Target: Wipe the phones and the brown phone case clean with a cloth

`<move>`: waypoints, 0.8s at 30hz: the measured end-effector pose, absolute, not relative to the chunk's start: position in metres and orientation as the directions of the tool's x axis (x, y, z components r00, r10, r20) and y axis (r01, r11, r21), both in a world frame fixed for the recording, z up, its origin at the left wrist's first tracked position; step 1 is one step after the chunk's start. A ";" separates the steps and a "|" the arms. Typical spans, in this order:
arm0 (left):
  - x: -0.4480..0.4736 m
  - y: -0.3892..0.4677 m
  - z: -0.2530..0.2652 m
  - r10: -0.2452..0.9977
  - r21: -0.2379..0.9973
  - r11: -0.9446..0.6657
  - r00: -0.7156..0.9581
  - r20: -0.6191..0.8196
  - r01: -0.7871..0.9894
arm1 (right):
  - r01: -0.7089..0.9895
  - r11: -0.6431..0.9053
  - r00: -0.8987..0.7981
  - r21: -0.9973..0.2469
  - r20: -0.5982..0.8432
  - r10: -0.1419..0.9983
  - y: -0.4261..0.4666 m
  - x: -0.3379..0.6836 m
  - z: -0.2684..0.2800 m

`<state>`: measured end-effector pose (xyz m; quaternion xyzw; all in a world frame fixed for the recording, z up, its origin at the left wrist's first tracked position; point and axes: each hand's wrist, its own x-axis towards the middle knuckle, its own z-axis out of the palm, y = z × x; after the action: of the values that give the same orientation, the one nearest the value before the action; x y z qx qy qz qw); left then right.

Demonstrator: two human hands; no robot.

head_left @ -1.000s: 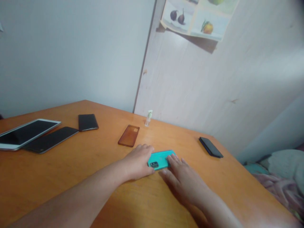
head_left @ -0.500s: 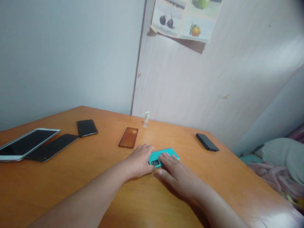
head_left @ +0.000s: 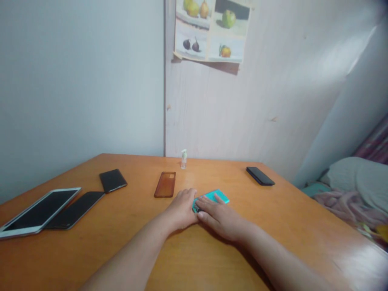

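On the wooden table lies a phone in a teal case, back side up, its camera corner mostly covered by fingers. My left hand grips the phone's left end, thumb at the near edge and fingers at the far side. Across the top of the phone my right hand rests flat with its fingers stretched out, the thumb close to my left thumb. A brown see-through phone case lies just beyond my left hand.
A small clear pump bottle stands near the wall. To the left lie a white-framed tablet, a long dark flat device and a smaller dark one. A black flat case is at the far right of the table.
My right hand has slid left over the phone, covering more of its camera corner. My left hand keeps its place at the left end. The head view has tilted and shifted.
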<state>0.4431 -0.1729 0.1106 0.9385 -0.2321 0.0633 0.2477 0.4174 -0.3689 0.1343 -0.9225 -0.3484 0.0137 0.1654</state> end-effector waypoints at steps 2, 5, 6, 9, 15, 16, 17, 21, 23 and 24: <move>0.443 -0.173 0.110 -0.413 0.431 -0.767 0.880 0.236 -0.476 | 0.545 -0.787 0.834 -0.288 0.099 0.542 -0.376 0.427 0.131; 0.443 -0.173 0.110 -0.422 0.430 -0.759 0.872 0.247 -0.489 | 0.383 -0.891 0.924 -0.244 0.112 0.366 -0.385 0.437 0.125; 0.444 -0.174 0.110 -0.423 0.433 -0.755 0.871 0.251 -0.492 | 0.388 -0.890 0.922 -0.241 0.114 0.371 -0.383 0.435 0.124; 0.446 -0.174 0.106 -0.417 0.453 -0.743 0.870 0.262 -0.493 | 0.579 -0.764 0.811 -0.284 0.105 0.575 -0.369 0.423 0.125; 0.450 -0.173 0.102 -0.397 0.480 -0.739 0.882 0.256 -0.472 | 0.502 -0.815 0.864 -0.288 0.123 0.488 -0.375 0.439 0.123; 0.449 -0.172 0.102 -0.395 0.478 -0.745 0.885 0.246 -0.465 | 0.425 -0.862 0.905 -0.278 0.120 0.407 -0.381 0.446 0.121; 0.449 -0.172 0.103 -0.396 0.475 -0.750 0.888 0.235 -0.460 | 0.371 -0.889 0.928 -0.269 0.120 0.351 -0.387 0.451 0.119; 0.447 -0.172 0.106 -0.399 0.470 -0.753 0.887 0.232 -0.461 | 0.395 -0.887 0.917 -0.240 0.158 0.366 -0.386 0.450 0.114; 0.446 -0.171 0.108 -0.406 0.476 -0.743 0.882 0.238 -0.470 | 0.514 -0.824 0.857 -0.239 0.176 0.483 -0.376 0.443 0.114; 0.446 -0.171 0.108 -0.411 0.479 -0.738 0.880 0.240 -0.475 | 0.558 -0.794 0.830 -0.243 0.180 0.528 -0.372 0.442 0.114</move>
<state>0.4456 -0.1711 0.1084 0.9303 -0.2381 0.0590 0.2728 0.4416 -0.3725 0.1143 -0.9456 -0.2870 -0.0515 0.1440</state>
